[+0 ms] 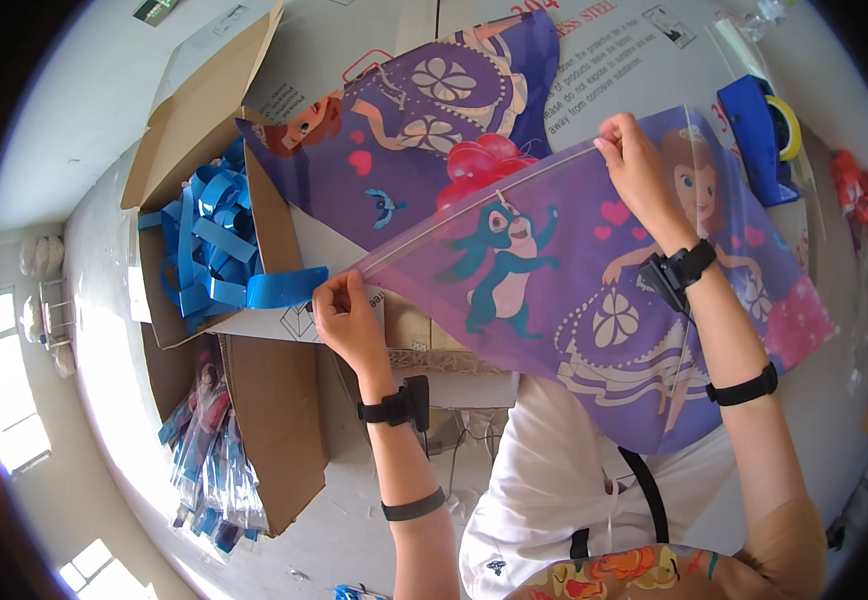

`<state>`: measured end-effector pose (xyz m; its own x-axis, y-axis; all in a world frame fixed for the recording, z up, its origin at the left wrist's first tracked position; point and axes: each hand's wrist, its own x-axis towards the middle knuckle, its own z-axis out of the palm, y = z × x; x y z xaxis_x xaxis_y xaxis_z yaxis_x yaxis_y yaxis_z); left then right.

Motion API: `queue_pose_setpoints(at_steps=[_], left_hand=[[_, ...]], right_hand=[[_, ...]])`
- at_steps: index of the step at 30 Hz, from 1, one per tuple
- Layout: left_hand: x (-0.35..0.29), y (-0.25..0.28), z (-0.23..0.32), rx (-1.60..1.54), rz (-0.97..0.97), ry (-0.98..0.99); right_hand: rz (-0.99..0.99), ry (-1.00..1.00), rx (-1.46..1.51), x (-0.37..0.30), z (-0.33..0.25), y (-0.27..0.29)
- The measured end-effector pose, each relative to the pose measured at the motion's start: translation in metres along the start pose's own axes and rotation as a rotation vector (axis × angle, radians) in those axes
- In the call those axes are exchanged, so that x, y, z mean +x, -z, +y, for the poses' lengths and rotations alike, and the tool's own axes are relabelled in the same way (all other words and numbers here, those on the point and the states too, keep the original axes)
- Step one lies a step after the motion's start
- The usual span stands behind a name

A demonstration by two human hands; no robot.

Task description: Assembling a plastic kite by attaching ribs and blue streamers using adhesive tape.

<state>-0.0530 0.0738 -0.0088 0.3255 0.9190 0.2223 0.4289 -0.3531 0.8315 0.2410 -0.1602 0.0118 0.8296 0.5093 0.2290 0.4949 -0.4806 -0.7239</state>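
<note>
A purple kite [584, 270] printed with a teal rabbit and a cartoon princess hangs slanting in front of me, over my lap. Its left tip is pinched by my left hand [347, 315], fingers closed. Along its upper edge runs a thin pale rod [544, 172]; my right hand [637, 165] grips that edge, thumb and fingers together. A shiny blue ribbon [289, 287] reaches from a box to my left fingers; I cannot tell whether they hold it too. Beyond, a similar purple printed sheet [404, 125] lies on the table, partly covered.
An open cardboard box [272, 205] of tangled blue ribbons stands at the left. Below it, another carton [274, 430] holds several clear-wrapped packets [216, 465]. A blue tape dispenser [754, 140] with yellow tape sits at the right of the grey printed tabletop [604, 95].
</note>
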Motion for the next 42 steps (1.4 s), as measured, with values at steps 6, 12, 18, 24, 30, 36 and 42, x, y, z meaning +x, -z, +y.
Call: queue_pose_setpoints(at_steps=[6,12,18,24,30,36,42], left_hand=[[0.000,-0.003,0.004,0.034,0.015,-0.007],[0.002,-0.001,0.008,0.060,0.003,0.032],[0.002,-0.003,0.012,0.076,-0.018,0.061],[0.003,-0.004,0.010,0.101,0.000,0.019],[0.002,-0.004,0.010,0.127,-0.011,0.024],[0.003,-0.003,0.011,0.135,-0.013,0.022],[0.003,-0.004,0.014,0.120,-0.009,0.031]], right_hand=[[0.015,-0.010,-0.012,0.002,0.004,-0.001],[0.018,-0.003,-0.024,0.003,0.007,-0.003],[0.011,-0.039,-0.065,0.004,0.004,-0.002],[0.003,-0.073,-0.107,0.006,0.002,0.000],[0.003,-0.044,-0.101,0.006,0.002,-0.003],[-0.001,-0.040,-0.075,0.006,-0.003,-0.002],[0.000,-0.051,-0.086,0.008,0.002,-0.004]])
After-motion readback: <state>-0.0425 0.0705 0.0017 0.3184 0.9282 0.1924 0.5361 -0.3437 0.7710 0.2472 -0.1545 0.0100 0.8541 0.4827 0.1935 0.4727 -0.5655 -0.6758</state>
